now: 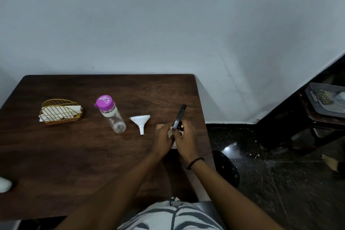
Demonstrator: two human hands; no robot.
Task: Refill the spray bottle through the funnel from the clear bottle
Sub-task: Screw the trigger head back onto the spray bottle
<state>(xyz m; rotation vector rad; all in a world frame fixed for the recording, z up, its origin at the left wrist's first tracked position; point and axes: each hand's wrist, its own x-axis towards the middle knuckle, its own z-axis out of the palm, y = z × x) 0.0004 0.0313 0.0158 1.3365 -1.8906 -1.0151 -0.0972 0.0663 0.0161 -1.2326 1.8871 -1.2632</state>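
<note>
- Head view: both hands meet at the right side of the dark wood counter (74,155), around the spray bottle (174,144), whose white body shows only in slivers between them.
- The left hand (163,139) wraps the bottle's body, fingers (160,127) curled closed on it.
- The right hand (186,137) closes round the neck under the black spray head (178,117), which slants up and away toward the wall; my judgement is that the head is being unscrewed, though whether it is loose cannot be told.
- The funnel (140,121) lies on the counter just left of the hands, wide mouth toward the wall, spout pointing back at the person; the left hand is the nearer 1.
- The clear bottle (112,115) sits further left, beyond the funnel, purple cap (104,103) on, long axis running from the cap at the far left to its base nearer the person; it looks close to empty, though I cannot be sure.
- A wire napkin holder (60,112) stands well apart at the far left.
- Faint print on the clear bottle is too small to read; no brand is legible anywhere.
</note>
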